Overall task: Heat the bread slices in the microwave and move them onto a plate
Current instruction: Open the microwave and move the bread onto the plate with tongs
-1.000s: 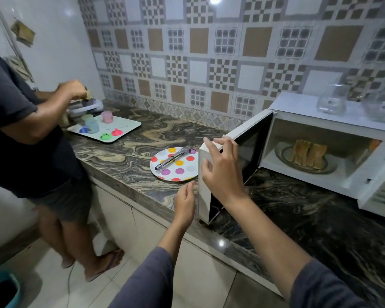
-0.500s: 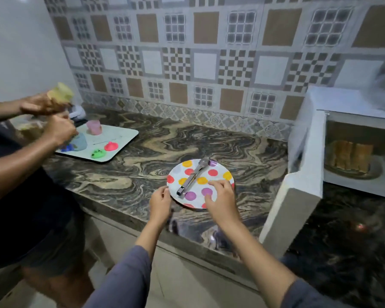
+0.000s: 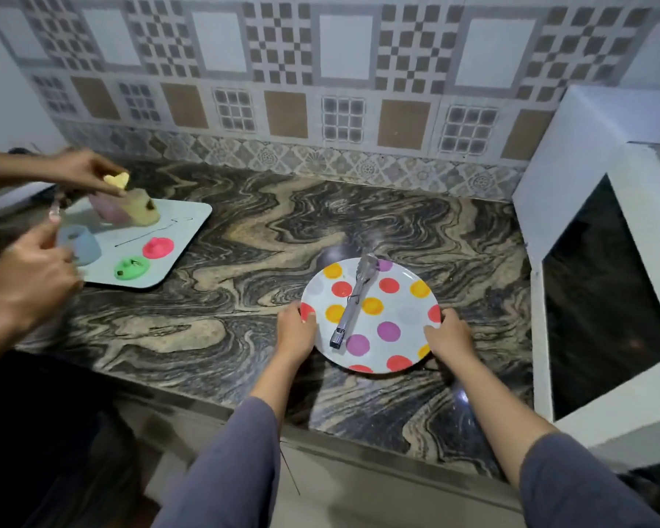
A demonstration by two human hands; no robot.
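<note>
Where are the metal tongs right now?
The metal tongs lie diagonally across the white polka-dot plate on the marbled countertop, between the left hand and right hand gripping its rim, just left of the open white microwave door.

We have one view only, worn on the head. It looks forward and steeply down, close over the counter's front edge [image 3: 359, 424], facing the tiled wall [image 3: 282, 70].

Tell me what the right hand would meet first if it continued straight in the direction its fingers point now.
The right hand already grips the rim of the polka-dot plate, fingers pointing up and left. Sliding on across it, it would probably first meet the metal tongs lying on the plate.
</note>
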